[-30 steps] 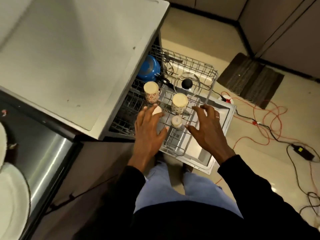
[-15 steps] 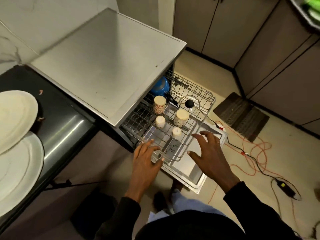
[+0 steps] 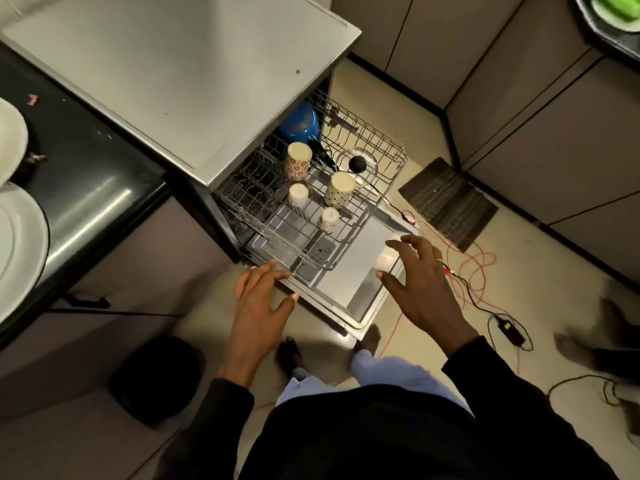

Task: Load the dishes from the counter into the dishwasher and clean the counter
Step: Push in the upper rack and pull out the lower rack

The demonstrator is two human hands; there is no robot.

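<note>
The dishwasher's wire rack is pulled out over the lowered door. In the rack stand a blue pot, a glass lid with a black knob, two patterned cups upside down, and two small white cups. My left hand hovers with spread fingers at the door's near left corner, holding nothing. Over the door's right edge my right hand is also spread and empty. Two white plates lie on the black counter at far left.
The dishwasher's steel top fills the upper middle. Orange and black cables with a power brick trail over the floor on the right, near a dark mat. A black bin stands by the cabinets. Another person's feet are at the right edge.
Both hands have drawn back from the rack toward me, now at the door's front edge. The camera has risen and pulled away, showing more floor and counter.
</note>
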